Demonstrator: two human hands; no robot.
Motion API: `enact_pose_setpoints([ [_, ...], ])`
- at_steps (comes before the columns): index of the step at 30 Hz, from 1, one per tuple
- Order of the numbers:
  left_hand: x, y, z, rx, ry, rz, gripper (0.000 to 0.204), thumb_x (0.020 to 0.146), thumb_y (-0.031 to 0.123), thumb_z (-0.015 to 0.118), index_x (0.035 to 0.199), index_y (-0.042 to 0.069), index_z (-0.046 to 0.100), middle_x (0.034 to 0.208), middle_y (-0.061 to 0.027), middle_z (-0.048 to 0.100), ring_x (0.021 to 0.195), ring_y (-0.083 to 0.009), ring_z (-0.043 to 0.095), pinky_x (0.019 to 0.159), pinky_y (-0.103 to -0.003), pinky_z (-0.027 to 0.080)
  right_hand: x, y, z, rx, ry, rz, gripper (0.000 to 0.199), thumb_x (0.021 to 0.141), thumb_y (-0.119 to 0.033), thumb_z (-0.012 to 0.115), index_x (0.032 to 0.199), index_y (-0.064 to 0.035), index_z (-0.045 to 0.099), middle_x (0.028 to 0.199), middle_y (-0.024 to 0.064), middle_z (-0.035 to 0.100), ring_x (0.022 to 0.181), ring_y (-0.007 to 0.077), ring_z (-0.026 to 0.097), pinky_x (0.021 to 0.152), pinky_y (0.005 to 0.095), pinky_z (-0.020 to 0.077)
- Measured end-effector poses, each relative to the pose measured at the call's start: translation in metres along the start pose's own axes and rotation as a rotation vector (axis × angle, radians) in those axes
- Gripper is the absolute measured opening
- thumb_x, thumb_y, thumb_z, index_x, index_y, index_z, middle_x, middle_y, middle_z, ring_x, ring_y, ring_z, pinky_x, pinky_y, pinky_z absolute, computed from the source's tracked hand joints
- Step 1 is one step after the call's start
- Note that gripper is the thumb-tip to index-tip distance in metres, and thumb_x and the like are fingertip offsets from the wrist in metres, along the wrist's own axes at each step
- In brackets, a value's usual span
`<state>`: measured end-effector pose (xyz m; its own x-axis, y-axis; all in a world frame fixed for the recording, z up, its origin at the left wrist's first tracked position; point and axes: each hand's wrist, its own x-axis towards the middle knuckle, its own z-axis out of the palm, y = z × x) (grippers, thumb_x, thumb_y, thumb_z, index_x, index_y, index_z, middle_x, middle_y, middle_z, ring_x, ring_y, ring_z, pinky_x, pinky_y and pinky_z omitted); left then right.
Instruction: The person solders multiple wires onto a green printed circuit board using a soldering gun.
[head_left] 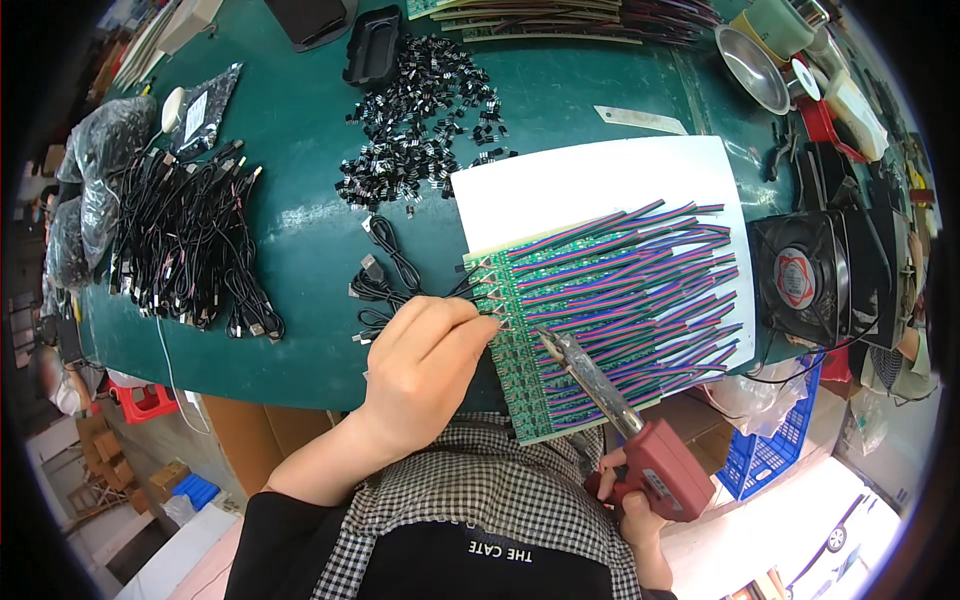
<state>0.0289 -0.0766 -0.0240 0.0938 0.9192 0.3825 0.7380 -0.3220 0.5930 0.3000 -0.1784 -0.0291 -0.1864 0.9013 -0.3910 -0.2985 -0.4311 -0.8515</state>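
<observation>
A green table (300,210) is filling most of the view, with open room showing between the cable heap (185,240) at left and the heap of small black parts (420,110). A white sheet (580,180) is lying right of centre. The circuit-board panel (525,370) is resting partly on it, its near-left corner reaching over the table's near edge, its wires trailing right. A black fan (800,280) is blocking the sheet's right side. Below the edge, a blue crate (770,445) is standing, a clear bag partly covering it; I cannot tell its contents. The right hand (637,515) is clamping its fingers around a red soldering gun (670,470), whose tip is pointing at the panel. The left hand (420,370) is pressing thumb and fingertips together at the panel's left edge; anything between them is hiding. A metal bowl (750,70) is sitting far right; a smaller black tray (370,75) is bordering the parts.
</observation>
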Motion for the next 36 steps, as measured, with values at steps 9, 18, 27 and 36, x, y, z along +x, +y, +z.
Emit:
enact_pose_setpoints([
  [9, -0.001, 0.000, 0.003, 0.024, -0.068, 0.124, 0.031, 0.061, -0.005, 0.068, 0.091, -0.003, 0.065, 0.088, -0.0092, 0.059, 0.075, -0.0250, 0.057, 0.065, -0.034, 0.049, 0.000, 0.000, 0.001, 0.048, 0.014, 0.004, 0.071, 0.078, -0.026, 0.081, 0.131, 0.0032, 0.042, 0.111, 0.0205, 0.064, 0.072, 0.0170, 0.061, 0.061, 0.0261, 0.0490],
  [18, -0.002, 0.002, 0.002, 0.036, -0.110, 0.100, 0.028, 0.064, -0.003, 0.066, 0.092, -0.004, 0.064, 0.088, -0.0104, 0.060, 0.075, -0.0239, 0.059, 0.063, -0.032, 0.050, 0.002, 0.001, 0.002, 0.031, 0.031, -0.008, 0.072, 0.077, -0.024, 0.081, 0.131, 0.0071, 0.043, 0.107, 0.0213, 0.066, 0.072, 0.0170, 0.061, 0.063, 0.0265, 0.0512],
  [27, 0.003, -0.014, 0.003, 0.230, -0.051, 0.464, 0.020, 0.063, 0.002, 0.067, 0.082, -0.003, 0.066, 0.082, -0.0086, 0.061, 0.074, -0.0202, 0.061, 0.062, -0.029, 0.053, 0.003, -0.001, 0.002, 0.042, 0.064, 0.028, 0.073, 0.075, -0.021, 0.082, 0.130, 0.0095, 0.044, 0.105, 0.0218, 0.066, 0.069, 0.0172, 0.062, 0.060, 0.0264, 0.0509],
  [36, 0.012, -0.016, -0.003, 0.224, -0.144, 0.546, 0.019, 0.063, 0.003, 0.067, 0.081, -0.004, 0.065, 0.080, -0.0082, 0.059, 0.072, -0.0189, 0.059, 0.065, -0.028, 0.054, 0.008, -0.002, 0.001, -0.043, 0.013, 0.000, 0.072, 0.073, -0.021, 0.083, 0.125, 0.0131, 0.047, 0.092, 0.0161, 0.067, 0.066, 0.0149, 0.061, 0.056, 0.0235, 0.0466],
])
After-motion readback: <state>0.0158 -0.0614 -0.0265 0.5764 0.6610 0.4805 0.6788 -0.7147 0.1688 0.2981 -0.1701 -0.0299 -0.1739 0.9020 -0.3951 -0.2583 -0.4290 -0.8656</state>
